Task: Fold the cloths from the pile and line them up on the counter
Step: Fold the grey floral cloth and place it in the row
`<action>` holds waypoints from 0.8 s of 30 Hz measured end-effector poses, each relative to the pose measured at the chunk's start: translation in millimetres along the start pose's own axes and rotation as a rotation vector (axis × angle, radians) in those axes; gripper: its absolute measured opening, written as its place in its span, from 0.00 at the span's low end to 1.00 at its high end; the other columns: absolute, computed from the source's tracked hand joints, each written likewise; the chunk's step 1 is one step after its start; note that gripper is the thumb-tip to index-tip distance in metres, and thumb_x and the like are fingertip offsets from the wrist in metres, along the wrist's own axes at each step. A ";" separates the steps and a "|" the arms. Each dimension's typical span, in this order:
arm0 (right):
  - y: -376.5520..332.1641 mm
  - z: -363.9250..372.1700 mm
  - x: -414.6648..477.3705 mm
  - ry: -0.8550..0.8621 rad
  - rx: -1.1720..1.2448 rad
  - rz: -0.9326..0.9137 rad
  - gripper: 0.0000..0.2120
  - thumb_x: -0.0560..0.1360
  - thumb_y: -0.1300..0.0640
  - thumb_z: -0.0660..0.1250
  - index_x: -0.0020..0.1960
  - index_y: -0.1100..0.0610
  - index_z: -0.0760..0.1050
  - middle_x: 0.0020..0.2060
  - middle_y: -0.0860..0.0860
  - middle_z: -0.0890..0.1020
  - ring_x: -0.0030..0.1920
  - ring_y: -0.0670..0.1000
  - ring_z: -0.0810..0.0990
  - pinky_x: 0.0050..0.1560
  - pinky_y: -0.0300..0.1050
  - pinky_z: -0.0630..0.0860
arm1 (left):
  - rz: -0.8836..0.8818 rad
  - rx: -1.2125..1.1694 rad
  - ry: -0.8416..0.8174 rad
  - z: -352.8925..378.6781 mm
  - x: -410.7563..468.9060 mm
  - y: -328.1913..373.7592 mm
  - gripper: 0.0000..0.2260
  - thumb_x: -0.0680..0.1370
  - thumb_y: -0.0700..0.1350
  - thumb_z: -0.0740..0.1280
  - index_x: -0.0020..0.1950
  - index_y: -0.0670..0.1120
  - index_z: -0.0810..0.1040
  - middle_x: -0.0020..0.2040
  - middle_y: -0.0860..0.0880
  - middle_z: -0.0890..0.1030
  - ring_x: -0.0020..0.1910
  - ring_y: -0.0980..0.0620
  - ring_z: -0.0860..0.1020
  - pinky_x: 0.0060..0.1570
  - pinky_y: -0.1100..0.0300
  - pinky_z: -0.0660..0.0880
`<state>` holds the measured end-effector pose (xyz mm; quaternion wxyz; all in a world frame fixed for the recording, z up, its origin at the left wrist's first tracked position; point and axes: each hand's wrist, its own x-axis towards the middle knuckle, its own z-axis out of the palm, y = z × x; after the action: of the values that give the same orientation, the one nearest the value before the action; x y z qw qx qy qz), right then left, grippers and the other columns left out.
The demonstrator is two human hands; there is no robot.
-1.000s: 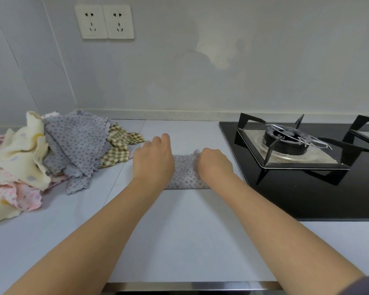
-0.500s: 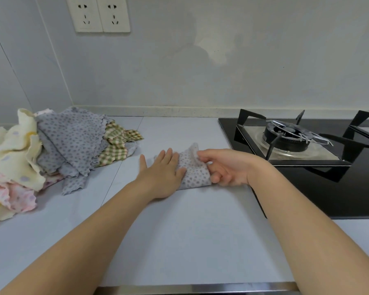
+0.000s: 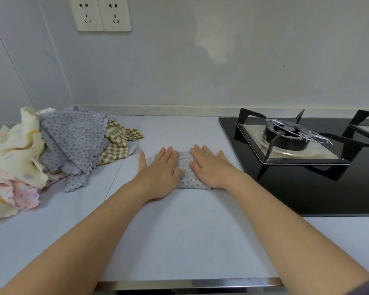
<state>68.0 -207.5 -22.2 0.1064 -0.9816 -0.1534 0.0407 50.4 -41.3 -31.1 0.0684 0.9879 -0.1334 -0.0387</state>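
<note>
A small grey dotted cloth point(image 3: 186, 171) lies folded on the pale counter point(image 3: 179, 231), mostly covered by both hands. My left hand point(image 3: 160, 173) presses flat on its left part with straight fingers. My right hand point(image 3: 209, 167) lies flat on its right part, fingers straight and pointing away from me. The pile of unfolded cloths point(image 3: 51, 150) sits at the left: cream, grey dotted, green checked and pink flowered pieces heaped together.
A black gas hob point(image 3: 296, 145) with a burner and pan supports lies just right of the folded cloth. The wall with two sockets point(image 3: 99, 13) stands behind. The counter's metal front edge point(image 3: 190, 283) runs along the bottom.
My right hand has let go of the cloth's right edge after folding it over and now lies flat on it. My left hand has stayed pressing down.
</note>
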 end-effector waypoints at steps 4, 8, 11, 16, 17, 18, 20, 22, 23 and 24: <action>-1.2 -0.9 -0.5 0.060 -0.153 -0.006 0.26 0.83 0.50 0.43 0.78 0.58 0.44 0.78 0.52 0.43 0.77 0.51 0.40 0.74 0.59 0.38 | -0.024 0.041 0.137 -4.6 -8.1 -7.3 0.25 0.82 0.49 0.48 0.78 0.45 0.48 0.79 0.48 0.46 0.77 0.53 0.44 0.73 0.42 0.36; -13.2 3.6 -3.8 -0.039 -0.011 -0.149 0.28 0.83 0.48 0.45 0.78 0.58 0.42 0.78 0.52 0.41 0.77 0.50 0.39 0.75 0.51 0.38 | -0.075 -0.116 0.510 -17.9 -19.8 -23.3 0.15 0.79 0.45 0.59 0.65 0.45 0.73 0.62 0.48 0.75 0.58 0.48 0.73 0.58 0.53 0.66; -11.5 7.8 1.8 -0.075 -0.063 -0.128 0.28 0.83 0.46 0.44 0.78 0.58 0.41 0.78 0.53 0.41 0.77 0.51 0.39 0.75 0.52 0.37 | -0.257 -0.437 0.400 -29.5 -34.9 -38.0 0.09 0.77 0.41 0.60 0.51 0.43 0.79 0.40 0.48 0.79 0.35 0.50 0.73 0.38 0.58 0.71; -12.2 8.0 1.5 -0.085 -0.069 -0.123 0.29 0.83 0.46 0.44 0.78 0.57 0.40 0.78 0.52 0.40 0.77 0.50 0.38 0.75 0.54 0.36 | -0.385 -0.990 -0.069 -39.8 -57.1 -43.7 0.09 0.78 0.39 0.60 0.52 0.36 0.76 0.32 0.42 0.76 0.20 0.49 0.66 0.20 0.66 0.59; -12.6 7.9 0.9 -0.085 -0.061 -0.122 0.29 0.83 0.46 0.44 0.78 0.57 0.40 0.78 0.52 0.40 0.77 0.50 0.38 0.75 0.54 0.36 | -0.374 -1.050 -0.087 -41.6 -57.9 -41.8 0.09 0.78 0.38 0.59 0.53 0.37 0.76 0.31 0.42 0.76 0.20 0.50 0.66 0.21 0.66 0.59; -13.1 7.7 0.6 -0.083 -0.049 -0.121 0.29 0.83 0.46 0.44 0.78 0.57 0.40 0.78 0.51 0.41 0.77 0.50 0.38 0.75 0.54 0.37 | -0.360 -1.101 -0.102 -42.9 -55.8 -41.0 0.09 0.78 0.38 0.58 0.53 0.38 0.75 0.31 0.43 0.75 0.20 0.52 0.65 0.21 0.66 0.58; -13.6 7.2 -0.2 -0.078 -0.025 -0.119 0.29 0.83 0.45 0.45 0.78 0.56 0.41 0.78 0.51 0.41 0.77 0.49 0.39 0.75 0.54 0.37 | -0.366 -1.153 -0.148 -45.8 -51.7 -40.1 0.07 0.78 0.37 0.58 0.52 0.39 0.74 0.30 0.44 0.75 0.19 0.54 0.65 0.20 0.67 0.58; -14.0 7.1 -1.0 -0.078 -0.018 -0.118 0.29 0.83 0.45 0.45 0.78 0.56 0.41 0.78 0.51 0.41 0.77 0.49 0.39 0.75 0.54 0.37 | -0.415 -1.152 -0.201 -47.9 -49.0 -40.1 0.04 0.78 0.39 0.61 0.49 0.39 0.73 0.29 0.45 0.76 0.18 0.55 0.65 0.18 0.67 0.58; -13.9 7.0 -1.4 -0.080 -0.017 -0.118 0.29 0.83 0.45 0.45 0.78 0.56 0.41 0.78 0.51 0.42 0.77 0.49 0.39 0.75 0.54 0.37 | -0.439 -1.156 -0.219 -48.3 -48.1 -40.7 0.04 0.78 0.39 0.61 0.48 0.39 0.73 0.29 0.45 0.76 0.18 0.55 0.65 0.17 0.68 0.58; -13.6 7.0 -1.2 -0.080 -0.016 -0.118 0.29 0.83 0.45 0.45 0.78 0.56 0.41 0.78 0.51 0.42 0.77 0.49 0.39 0.75 0.54 0.37 | -0.458 -1.172 -0.233 -48.5 -47.1 -41.7 0.05 0.79 0.40 0.60 0.47 0.40 0.73 0.28 0.46 0.75 0.18 0.55 0.64 0.17 0.68 0.57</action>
<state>62.2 -193.8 -26.0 0.0947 -0.9692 -0.2154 0.0725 20.5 17.3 13.5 0.5725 0.7793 0.1180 -0.2258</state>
